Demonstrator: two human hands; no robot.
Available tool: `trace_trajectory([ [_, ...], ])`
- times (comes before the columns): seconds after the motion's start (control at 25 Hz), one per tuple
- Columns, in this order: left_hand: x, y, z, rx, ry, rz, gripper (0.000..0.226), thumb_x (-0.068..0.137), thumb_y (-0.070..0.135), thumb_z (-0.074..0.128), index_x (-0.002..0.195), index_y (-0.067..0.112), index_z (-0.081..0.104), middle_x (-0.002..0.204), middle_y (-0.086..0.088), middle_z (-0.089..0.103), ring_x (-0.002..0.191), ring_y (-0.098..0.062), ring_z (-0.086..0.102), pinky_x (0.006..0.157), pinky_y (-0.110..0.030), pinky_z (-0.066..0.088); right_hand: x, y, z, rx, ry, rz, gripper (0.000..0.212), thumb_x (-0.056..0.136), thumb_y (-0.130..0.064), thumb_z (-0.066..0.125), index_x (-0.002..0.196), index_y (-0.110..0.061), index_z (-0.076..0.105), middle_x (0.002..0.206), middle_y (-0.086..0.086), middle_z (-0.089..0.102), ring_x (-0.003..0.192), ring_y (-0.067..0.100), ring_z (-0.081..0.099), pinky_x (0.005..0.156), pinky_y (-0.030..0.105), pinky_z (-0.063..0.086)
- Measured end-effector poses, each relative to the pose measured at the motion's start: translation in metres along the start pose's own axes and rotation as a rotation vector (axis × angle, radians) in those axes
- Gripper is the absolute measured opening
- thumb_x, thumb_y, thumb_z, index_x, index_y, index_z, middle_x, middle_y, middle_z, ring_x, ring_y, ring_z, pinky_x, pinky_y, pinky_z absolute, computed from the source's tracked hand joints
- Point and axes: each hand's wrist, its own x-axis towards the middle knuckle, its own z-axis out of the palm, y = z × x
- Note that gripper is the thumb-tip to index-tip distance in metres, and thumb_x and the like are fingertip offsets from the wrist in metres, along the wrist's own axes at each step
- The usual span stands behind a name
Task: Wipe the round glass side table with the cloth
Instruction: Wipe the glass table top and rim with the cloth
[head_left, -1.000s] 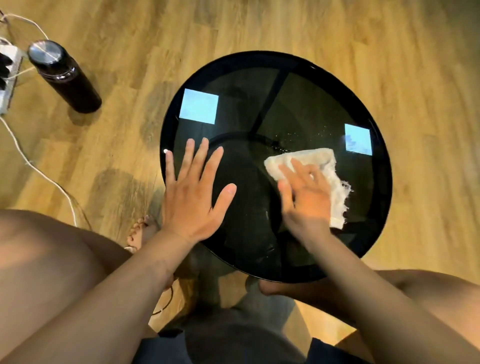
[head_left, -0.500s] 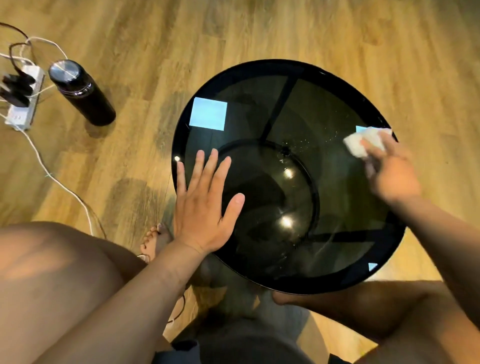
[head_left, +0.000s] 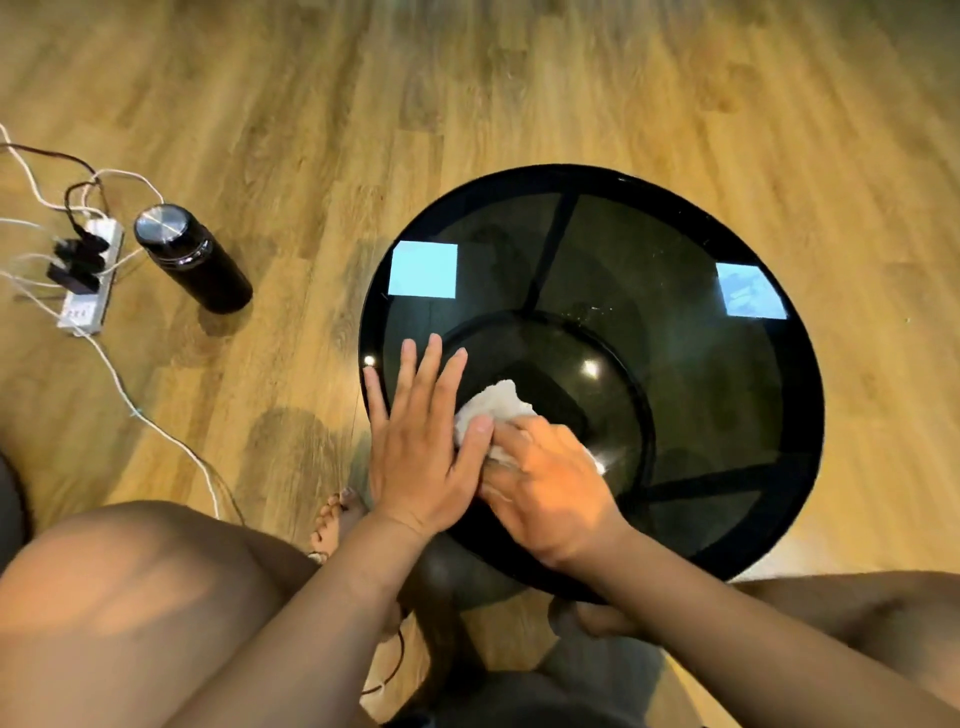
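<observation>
The round dark glass side table (head_left: 691, 364) with a black rim stands on the wooden floor in front of me. A crumpled white cloth (head_left: 493, 405) lies on the glass near its left front part. My right hand (head_left: 550, 488) presses down on the cloth and covers most of it. Flat on the glass at the table's left edge rests my left hand (head_left: 421, 441), fingers spread, its thumb touching the cloth and my right hand. Small white specks show on the glass behind the centre.
A black bottle (head_left: 189, 260) with a metal cap stands on the floor to the left. Beside it lies a white power strip (head_left: 88, 280) with plugs and trailing cables. My bare knees and feet sit close against the table's near edge.
My right hand has swept the cloth from the table's right rim across to the left front, ending against my left hand. The left hand has stayed flat in place.
</observation>
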Motion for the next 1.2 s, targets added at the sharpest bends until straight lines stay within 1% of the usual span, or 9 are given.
trace_trajectory([
  [0.2,0.021,-0.011,-0.004,0.143,-0.025,0.021,0.063,0.097,0.054,0.024,0.151,0.022,0.032,0.164,-0.008,0.023,0.154,-0.028,0.006,0.119,-0.063,-0.007,-0.052,0.167,-0.042,-0.244,0.074,0.302,0.042,0.088,-0.020,0.065,0.130,-0.021,0.061,0.136,0.016,0.054,0.103,0.045,0.051,0.081,0.054,0.049],
  [0.32,0.022,-0.013,-0.001,0.127,-0.048,0.013,0.064,0.097,0.057,0.022,0.151,0.024,0.030,0.165,-0.006,0.023,0.155,-0.026,0.006,0.121,-0.061,-0.005,-0.051,0.249,-0.068,-0.264,0.117,0.688,0.051,0.094,-0.043,0.039,0.131,-0.014,0.059,0.144,0.019,0.044,0.120,0.046,0.040,0.100,0.048,0.040],
  [0.4,0.021,-0.013,0.001,0.106,-0.030,-0.005,0.065,0.097,0.058,0.023,0.152,0.023,0.029,0.164,-0.006,0.024,0.155,-0.025,0.007,0.122,-0.058,-0.004,-0.024,0.248,-0.069,-0.210,0.173,0.853,0.058,0.089,-0.043,0.030,0.131,-0.014,0.058,0.144,0.024,0.043,0.126,0.048,0.036,0.104,0.045,0.031],
  [0.52,0.023,-0.013,0.000,0.052,-0.009,-0.023,0.066,0.097,0.056,0.028,0.152,0.020,0.030,0.164,-0.006,0.025,0.154,-0.024,0.009,0.123,-0.056,-0.003,0.024,0.170,-0.036,-0.261,0.180,0.714,0.055,0.094,-0.047,0.025,0.130,-0.017,0.054,0.137,0.023,0.047,0.121,0.045,0.041,0.098,0.047,0.037],
  [0.68,0.018,-0.013,-0.003,-0.094,0.069,-0.018,0.065,0.096,0.047,0.029,0.151,0.012,0.036,0.161,-0.010,0.030,0.153,-0.026,0.016,0.122,-0.058,-0.001,0.052,-0.003,0.015,0.191,0.169,0.246,0.042,0.093,-0.028,0.047,0.127,-0.006,0.060,0.127,0.017,0.058,0.118,0.037,0.050,0.096,0.047,0.045],
  [0.84,0.016,-0.016,-0.001,-0.102,0.093,-0.048,0.064,0.097,0.046,0.030,0.150,0.011,0.036,0.161,-0.009,0.031,0.153,-0.026,0.016,0.123,-0.056,0.000,0.034,0.028,-0.009,0.035,-0.008,-0.080,0.038,0.090,-0.034,0.049,0.119,-0.019,0.068,0.131,0.006,0.060,0.107,0.032,0.054,0.081,0.045,0.047],
  [0.96,0.017,-0.018,0.002,-0.088,0.094,-0.065,0.062,0.097,0.046,0.031,0.150,0.014,0.034,0.161,-0.008,0.031,0.153,-0.024,0.015,0.123,-0.055,0.001,-0.003,0.134,-0.035,-0.079,0.070,0.243,0.048,0.094,-0.045,0.040,0.123,-0.019,0.068,0.133,0.013,0.057,0.107,0.040,0.050,0.086,0.051,0.047],
  [1.08,0.018,-0.018,0.003,-0.108,0.097,-0.074,0.062,0.097,0.046,0.033,0.150,0.014,0.034,0.161,-0.008,0.031,0.153,-0.024,0.015,0.124,-0.053,0.001,-0.014,0.224,-0.063,-0.188,0.179,0.605,0.034,0.099,-0.029,0.051,0.127,-0.017,0.065,0.139,0.021,0.049,0.117,0.048,0.042,0.101,0.049,0.037],
  [1.2,0.019,-0.017,0.003,-0.126,0.107,-0.080,0.063,0.097,0.047,0.033,0.151,0.014,0.032,0.161,-0.008,0.030,0.153,-0.023,0.014,0.125,-0.050,0.002,0.028,0.233,-0.062,-0.247,0.214,0.841,0.033,0.098,-0.023,0.048,0.127,-0.014,0.062,0.136,0.025,0.049,0.125,0.047,0.039,0.107,0.044,0.030],
])
